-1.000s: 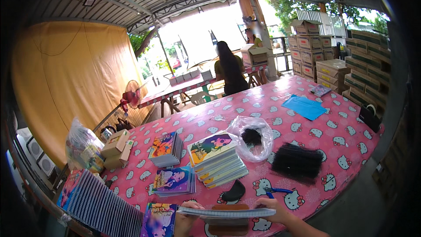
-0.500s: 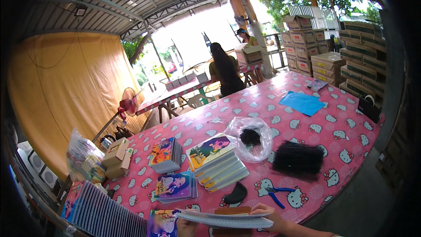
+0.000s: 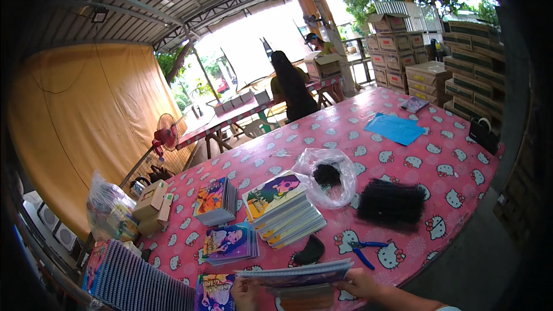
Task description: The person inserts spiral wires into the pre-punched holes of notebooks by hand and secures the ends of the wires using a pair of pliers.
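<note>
Near the front edge of the table, my left hand (image 3: 245, 292) and my right hand (image 3: 358, 283) are closed on opposite ends of a thin notebook (image 3: 296, 275). It is tilted so that its edge and part of a coloured picture side show. Below it lies a brown block-like thing (image 3: 305, 299), partly hidden. Just beyond the notebook rests a black curved piece (image 3: 309, 251). Blue-handled pliers (image 3: 364, 250) lie open to its right. Left of my hands are stacks of notebooks with illustrated covers (image 3: 230, 243), and one such notebook (image 3: 214, 294) lies beside my left hand.
Many spiral-bound notebooks (image 3: 138, 279) line the left edge. Taller stacks (image 3: 285, 210), a clear plastic bag (image 3: 348, 181) with black contents and a bundle of black coils (image 3: 391, 203) stand farther in. Blue sheets (image 3: 394, 128) lie at the back. Two people work at another table.
The notebook has turned in my hands: its pale page side showed before, and a coloured picture side shows now. The view has shifted slightly.
</note>
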Tool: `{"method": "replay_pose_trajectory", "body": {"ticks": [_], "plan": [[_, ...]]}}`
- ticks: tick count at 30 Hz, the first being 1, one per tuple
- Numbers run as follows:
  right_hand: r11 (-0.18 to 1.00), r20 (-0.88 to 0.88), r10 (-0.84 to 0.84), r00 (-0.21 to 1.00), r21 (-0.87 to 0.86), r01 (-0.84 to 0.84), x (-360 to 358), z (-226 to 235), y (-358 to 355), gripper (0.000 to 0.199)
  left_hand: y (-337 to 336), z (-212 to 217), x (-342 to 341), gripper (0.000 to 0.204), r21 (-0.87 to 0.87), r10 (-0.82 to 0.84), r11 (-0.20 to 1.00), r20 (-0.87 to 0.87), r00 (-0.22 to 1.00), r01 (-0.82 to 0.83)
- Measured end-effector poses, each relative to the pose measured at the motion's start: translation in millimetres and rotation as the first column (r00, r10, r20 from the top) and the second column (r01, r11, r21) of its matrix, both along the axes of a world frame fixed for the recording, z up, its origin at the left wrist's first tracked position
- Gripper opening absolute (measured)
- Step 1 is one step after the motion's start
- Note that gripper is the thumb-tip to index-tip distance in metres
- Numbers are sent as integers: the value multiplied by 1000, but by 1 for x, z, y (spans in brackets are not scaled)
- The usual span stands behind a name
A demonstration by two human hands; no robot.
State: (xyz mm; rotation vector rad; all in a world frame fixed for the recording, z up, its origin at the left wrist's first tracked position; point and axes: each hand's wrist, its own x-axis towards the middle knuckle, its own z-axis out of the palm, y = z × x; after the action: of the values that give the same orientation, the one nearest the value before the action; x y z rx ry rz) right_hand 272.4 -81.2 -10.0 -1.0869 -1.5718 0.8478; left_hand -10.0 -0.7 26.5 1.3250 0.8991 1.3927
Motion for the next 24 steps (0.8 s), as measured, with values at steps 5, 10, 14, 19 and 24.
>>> {"method": "replay_pose_trajectory", "body": {"ticks": [5, 10, 14, 19, 24], "plan": [[994, 321, 69, 944, 62, -94, 10, -22, 4, 23, -13, -15, -4, 20, -85, 107, 991, 87, 990, -100], [996, 58, -83, 995, 49, 80, 10, 14, -5, 27, -13, -11, -10, 18, -66, 31, 997, -57, 998, -35], [992, 80, 65, 995, 100, -72, 10, 32, -2, 37, -10, -6, -16, 23, -285, -25, 958, -102, 994, -5], [991, -154, -45, 987, 118, 64, -6, 47, 0, 46, -27, 26, 11, 37, -158, 23, 987, 279, 960, 22], [996, -412, 75, 908, 75, -49, -26, 63, 0, 42, -12, 12, 31, 25, 48, 97, 992, 285, 954, -115]]}}
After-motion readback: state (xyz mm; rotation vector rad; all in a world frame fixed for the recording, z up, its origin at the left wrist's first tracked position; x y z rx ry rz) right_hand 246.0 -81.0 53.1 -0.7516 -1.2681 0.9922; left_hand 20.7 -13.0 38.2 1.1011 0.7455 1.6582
